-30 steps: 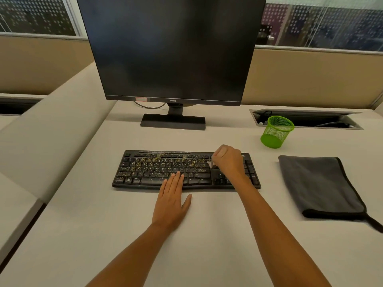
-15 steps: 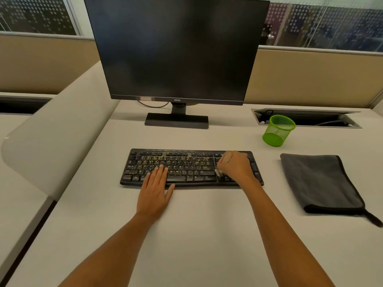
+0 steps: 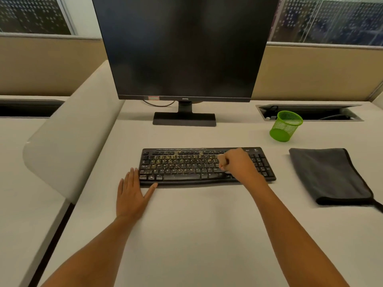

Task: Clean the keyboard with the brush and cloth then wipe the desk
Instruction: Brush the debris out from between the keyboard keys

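Observation:
A black keyboard (image 3: 182, 166) with yellowish crumbs on its keys lies in the middle of the pale desk (image 3: 196, 235). My right hand (image 3: 238, 164) is a fist over the keyboard's right half, closed on a small brush whose light bristles (image 3: 224, 171) just show under the knuckles. My left hand (image 3: 132, 193) lies flat on the desk, fingers apart, touching the keyboard's front left corner. A folded dark grey cloth (image 3: 329, 175) rests on the desk to the right of the keyboard.
A black monitor (image 3: 184, 48) on a stand (image 3: 184, 119) rises behind the keyboard. A green mesh cup (image 3: 286, 126) stands at the back right, in front of an open cable tray (image 3: 310, 112). A curved pale divider (image 3: 68, 137) borders the desk's left side.
My left hand has slid left along the keyboard's front edge, from the space bar to the left corner. My right hand with the brush has stayed on the right half, shifting slightly.

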Motion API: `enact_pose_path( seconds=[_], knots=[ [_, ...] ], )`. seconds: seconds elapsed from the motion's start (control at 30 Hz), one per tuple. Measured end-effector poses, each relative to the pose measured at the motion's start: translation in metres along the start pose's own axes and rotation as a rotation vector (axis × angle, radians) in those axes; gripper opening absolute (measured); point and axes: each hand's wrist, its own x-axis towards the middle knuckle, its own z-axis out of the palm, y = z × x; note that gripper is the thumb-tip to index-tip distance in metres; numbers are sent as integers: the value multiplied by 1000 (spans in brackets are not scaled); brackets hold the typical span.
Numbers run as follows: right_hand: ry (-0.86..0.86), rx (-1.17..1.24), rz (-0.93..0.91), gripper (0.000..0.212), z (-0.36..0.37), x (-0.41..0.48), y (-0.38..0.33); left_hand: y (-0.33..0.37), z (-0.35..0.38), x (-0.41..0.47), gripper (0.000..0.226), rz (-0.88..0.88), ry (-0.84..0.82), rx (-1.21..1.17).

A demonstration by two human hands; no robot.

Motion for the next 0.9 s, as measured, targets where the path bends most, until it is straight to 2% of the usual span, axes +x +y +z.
enact_pose_path(
  seconds=[0.13, 0.2, 0.33, 0.4, 0.47, 0.57, 0.7, 0.83, 0.9],
  knots=[
    [3, 290, -113, 7, 12, -3, -29, -4, 0, 2, 101, -5, -15, -39],
    [-3, 364, -113, 6, 9, -1, -34, -4, 0, 1, 102, -3, -16, -54],
    [244, 478, -18, 8, 1, 5, -33, -4, -2, 1, 104, -4, -18, -81],
    [341, 472, 63, 11, 5, 6, -37, -3, -2, 1, 104, -2, -18, -79],
    [357, 395, 141, 17, 17, 6, -42, -3, -1, 0, 104, -1, -18, -85],
    [291, 278, 248, 20, 31, -1, -45, -4, -2, 0, 104, 0, -12, -89],
    [179, 127, 276, 23, 27, -7, -43, -3, -2, 0, 100, -4, -12, -89],
    [374, 250, 285, 34, 23, -4, -39, -3, -2, 0, 97, -6, -8, -93],
    [407, 316, 268, 25, 28, -7, -38, -3, -2, -1, 96, -5, -3, -90]
  ],
)
